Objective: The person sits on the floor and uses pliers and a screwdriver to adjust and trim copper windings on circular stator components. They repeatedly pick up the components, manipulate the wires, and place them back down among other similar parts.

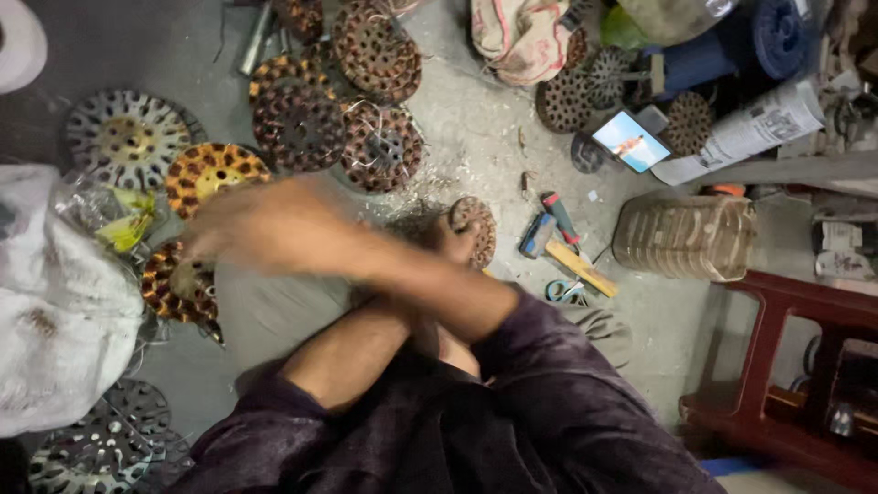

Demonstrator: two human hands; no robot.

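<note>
My arms are crossed over my lap. My right hand (229,229), blurred by motion, reaches far to the left just above the floor, between an orange copper-wound stator disc (212,174) and another wound disc (178,285). I cannot tell whether it holds anything. My left hand (448,242) passes under the right forearm, which hides most of it. Its fingers grip a small round rusty stator disc (476,229) held upright near the middle of the view.
Several wound and bare stator discs (297,114) lie on the concrete floor. A hammer (540,233), a screwdriver (560,216), a lit phone (631,140), a clear plastic jar (686,238), a red stool (796,366) and a white sack (55,302) surround me.
</note>
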